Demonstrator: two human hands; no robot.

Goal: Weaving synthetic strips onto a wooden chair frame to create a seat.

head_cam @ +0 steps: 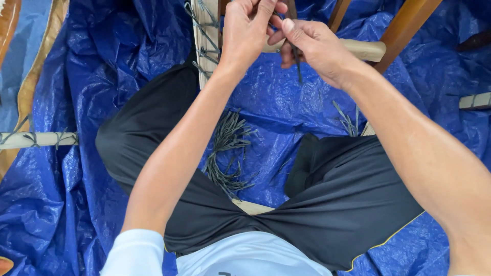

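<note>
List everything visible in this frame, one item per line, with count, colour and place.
Crinkled plastic tarp: one, blue, covering the floor.
Pale wooden bars: several, cream, top centre, left edge and right edge.
Brown wooden slats: two, brown, top right.
Loose dark cord strips: one pile, grey-green, on the tarp between the legs.
Dark cord strand: one, hanging from the hands.
Black shorts: one pair, on the legs.
Left hand: pinching the strand, top centre.
Right hand: pinching the strand beside it.

Crinkled blue tarp (pixel 76 194) over the floor, a loose bundle of dark ties (pixel 227 151) directly on it
</note>
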